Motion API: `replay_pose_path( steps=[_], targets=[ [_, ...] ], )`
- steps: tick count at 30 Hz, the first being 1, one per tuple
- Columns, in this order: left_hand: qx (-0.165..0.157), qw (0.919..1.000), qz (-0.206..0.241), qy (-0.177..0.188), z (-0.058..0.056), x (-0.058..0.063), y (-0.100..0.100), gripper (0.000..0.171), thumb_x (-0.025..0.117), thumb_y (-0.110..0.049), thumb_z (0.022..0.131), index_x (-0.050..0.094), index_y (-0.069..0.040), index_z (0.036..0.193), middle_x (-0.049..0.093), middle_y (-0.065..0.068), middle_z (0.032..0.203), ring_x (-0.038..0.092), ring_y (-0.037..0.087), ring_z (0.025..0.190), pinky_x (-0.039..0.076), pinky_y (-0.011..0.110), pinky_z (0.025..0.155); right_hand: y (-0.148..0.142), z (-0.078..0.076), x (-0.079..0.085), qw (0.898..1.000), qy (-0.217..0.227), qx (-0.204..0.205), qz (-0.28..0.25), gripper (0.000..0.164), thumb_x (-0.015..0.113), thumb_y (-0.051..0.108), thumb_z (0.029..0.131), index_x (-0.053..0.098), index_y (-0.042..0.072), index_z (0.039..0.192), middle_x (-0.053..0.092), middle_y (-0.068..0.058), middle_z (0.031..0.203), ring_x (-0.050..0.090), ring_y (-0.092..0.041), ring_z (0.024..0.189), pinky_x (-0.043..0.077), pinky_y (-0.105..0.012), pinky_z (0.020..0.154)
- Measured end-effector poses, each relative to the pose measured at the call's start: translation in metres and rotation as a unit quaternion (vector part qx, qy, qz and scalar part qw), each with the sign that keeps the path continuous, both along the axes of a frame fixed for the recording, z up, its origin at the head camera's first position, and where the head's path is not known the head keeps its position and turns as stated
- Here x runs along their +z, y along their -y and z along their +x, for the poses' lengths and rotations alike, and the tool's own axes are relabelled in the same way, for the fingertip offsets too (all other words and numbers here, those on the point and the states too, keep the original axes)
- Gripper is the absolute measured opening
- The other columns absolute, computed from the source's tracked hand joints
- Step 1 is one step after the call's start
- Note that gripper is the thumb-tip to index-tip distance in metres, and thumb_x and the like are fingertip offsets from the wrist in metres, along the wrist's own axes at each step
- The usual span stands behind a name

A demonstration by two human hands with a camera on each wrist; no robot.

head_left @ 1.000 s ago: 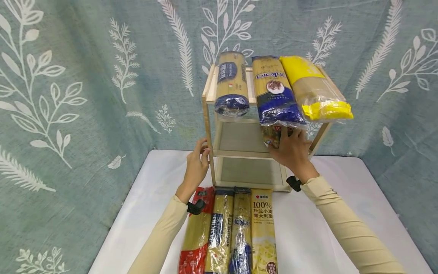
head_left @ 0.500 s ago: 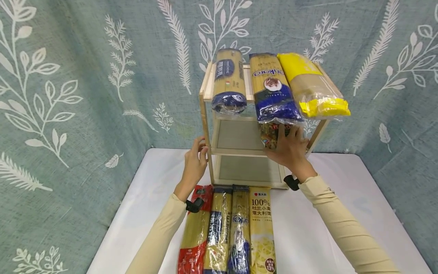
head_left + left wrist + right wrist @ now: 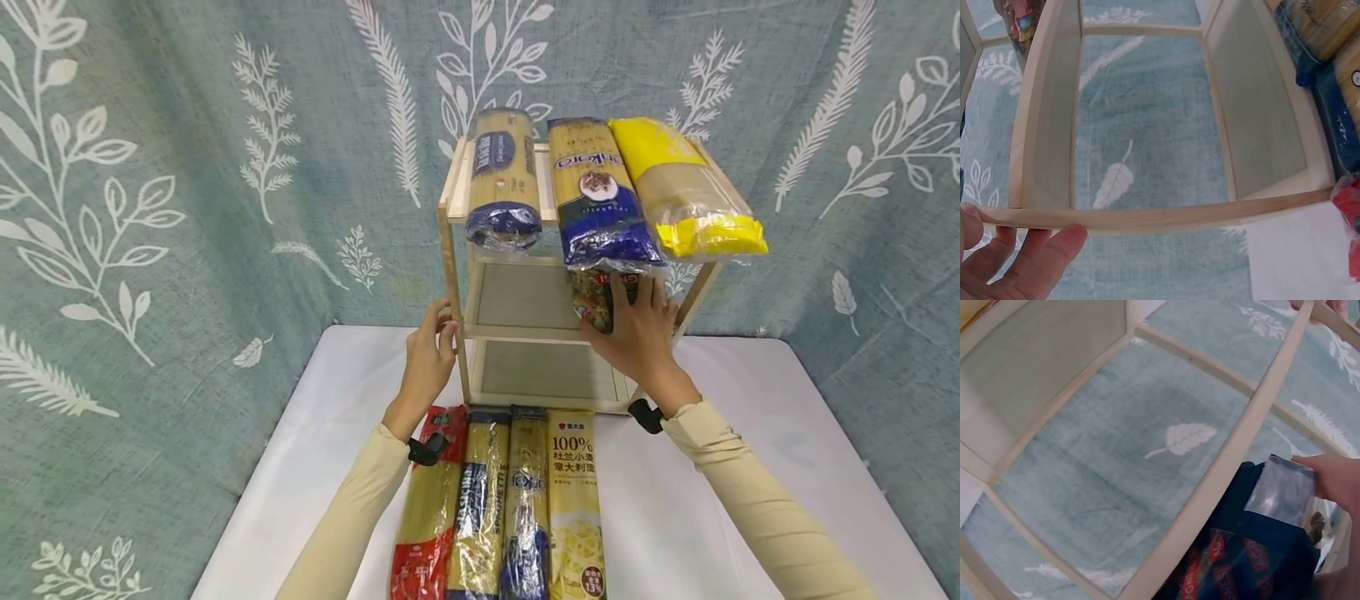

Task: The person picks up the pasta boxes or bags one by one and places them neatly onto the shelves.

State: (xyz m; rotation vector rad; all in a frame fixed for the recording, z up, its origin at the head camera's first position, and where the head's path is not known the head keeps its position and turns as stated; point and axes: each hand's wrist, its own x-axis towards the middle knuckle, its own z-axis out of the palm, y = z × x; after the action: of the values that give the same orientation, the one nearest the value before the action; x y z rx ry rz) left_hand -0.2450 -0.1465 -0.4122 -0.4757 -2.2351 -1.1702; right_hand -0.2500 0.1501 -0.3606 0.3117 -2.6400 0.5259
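Observation:
My left hand (image 3: 429,358) grips the left front post (image 3: 1147,215) of a wooden shelf rack, thumb on one side and fingertips on the other. On the rack's middle shelf (image 3: 525,333), at the right, my right hand (image 3: 641,333) holds a pasta bag (image 3: 590,302), fingers over its front and thumb at its lower left. The right wrist view shows this bag as dark blue with red labels (image 3: 1260,556) and a clear, shiny end (image 3: 1285,487). A blue spaghetti packet (image 3: 603,200) on the top shelf overhangs and hides the bag's upper part in the head view.
On the top shelf, a blue-ended spaghetti packet (image 3: 504,179) and a yellow one (image 3: 686,187) also jut past the front edge. Several long pasta packets, among them a red one (image 3: 427,508) and a cream one (image 3: 576,500), lie on the white table (image 3: 675,517) before the rack.
My right wrist has shifted slightly right and down, and the bag's lower edge sits a little lower. My left hand stays on the post. The head view has shifted slightly.

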Motion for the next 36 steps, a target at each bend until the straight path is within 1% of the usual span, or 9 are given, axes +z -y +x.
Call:
replay_pose_path(
  steps=[7, 11, 14, 19, 23, 29, 36],
  targets=[
    [-0.001, 1.0000, -0.002, 0.008, 0.002, 0.000, -0.001, 0.032, 0.047, -0.009, 0.099, 0.045, 0.000, 0.129, 0.063, 0.025, 0.107, 0.067, 0.029, 0.068, 0.057, 0.037, 0.057, -0.002, 0.013, 0.002, 1.000, 0.010, 0.016, -0.002, 0.079, 0.069, 0.046, 0.083, 0.039, 0.005, 0.143, 0.021, -0.034, 0.145, 0.014, -0.053, 0.134, 0.013, -0.076, 0.099],
    [-0.003, 1.0000, 0.000, 0.006, 0.002, 0.000, 0.000, 0.032, 0.047, -0.009, 0.099, 0.045, 0.000, 0.129, 0.063, 0.025, 0.108, 0.067, 0.029, 0.068, 0.057, 0.037, 0.058, -0.003, 0.022, 0.005, 1.000, 0.010, 0.028, 0.008, 0.074, 0.070, 0.040, 0.083, 0.042, 0.004, 0.141, 0.021, -0.035, 0.145, 0.014, -0.053, 0.134, 0.015, -0.074, 0.099],
    [-0.002, 1.0000, -0.002, 0.006, 0.002, 0.000, 0.000, 0.032, 0.047, -0.009, 0.099, 0.045, 0.000, 0.130, 0.063, 0.025, 0.109, 0.066, 0.029, 0.072, 0.057, 0.035, 0.058, -0.004, 0.029, 0.008, 0.999, 0.009, 0.039, 0.007, 0.071, 0.071, 0.035, 0.083, 0.043, 0.003, 0.140, 0.021, -0.035, 0.145, 0.015, -0.053, 0.134, 0.017, -0.072, 0.099],
    [-0.005, 1.0000, -0.007, 0.000, 0.002, -0.001, 0.001, 0.034, 0.046, -0.008, 0.099, 0.044, 0.002, 0.131, 0.063, 0.024, 0.109, 0.066, 0.030, 0.073, 0.057, 0.034, 0.056, -0.007, 0.040, 0.009, 0.998, 0.001, 0.058, -0.016, 0.066, 0.073, 0.027, 0.082, 0.045, 0.002, 0.137, 0.024, -0.035, 0.144, 0.016, -0.054, 0.133, 0.018, -0.070, 0.100],
    [-0.005, 1.0000, -0.006, -0.003, 0.001, -0.001, 0.001, 0.033, 0.047, -0.007, 0.099, 0.044, 0.002, 0.131, 0.063, 0.024, 0.109, 0.066, 0.030, 0.074, 0.057, 0.033, 0.056, -0.008, 0.047, 0.009, 0.997, -0.013, 0.073, -0.031, 0.063, 0.074, 0.021, 0.081, 0.048, 0.000, 0.135, 0.027, -0.037, 0.141, 0.019, -0.056, 0.131, 0.017, -0.071, 0.101],
    [-0.007, 1.0000, -0.004, -0.006, 0.002, 0.000, 0.000, 0.033, 0.047, -0.007, 0.099, 0.044, 0.002, 0.130, 0.063, 0.024, 0.109, 0.066, 0.030, 0.077, 0.057, 0.033, 0.056, -0.009, 0.057, 0.010, 0.994, -0.034, 0.092, -0.043, 0.059, 0.075, 0.017, 0.080, 0.052, -0.003, 0.130, 0.033, -0.036, 0.135, 0.029, -0.052, 0.126, 0.025, -0.069, 0.097],
    [-0.010, 0.9999, -0.005, -0.009, 0.001, -0.001, 0.001, 0.032, 0.047, -0.006, 0.099, 0.044, 0.002, 0.130, 0.063, 0.024, 0.108, 0.066, 0.030, 0.075, 0.056, 0.033, 0.055, -0.010, 0.072, 0.007, 0.992, -0.050, 0.102, -0.052, 0.056, 0.075, 0.016, 0.078, 0.056, -0.004, 0.126, 0.036, -0.036, 0.133, 0.031, -0.055, 0.125, 0.034, -0.070, 0.089]
  ],
)
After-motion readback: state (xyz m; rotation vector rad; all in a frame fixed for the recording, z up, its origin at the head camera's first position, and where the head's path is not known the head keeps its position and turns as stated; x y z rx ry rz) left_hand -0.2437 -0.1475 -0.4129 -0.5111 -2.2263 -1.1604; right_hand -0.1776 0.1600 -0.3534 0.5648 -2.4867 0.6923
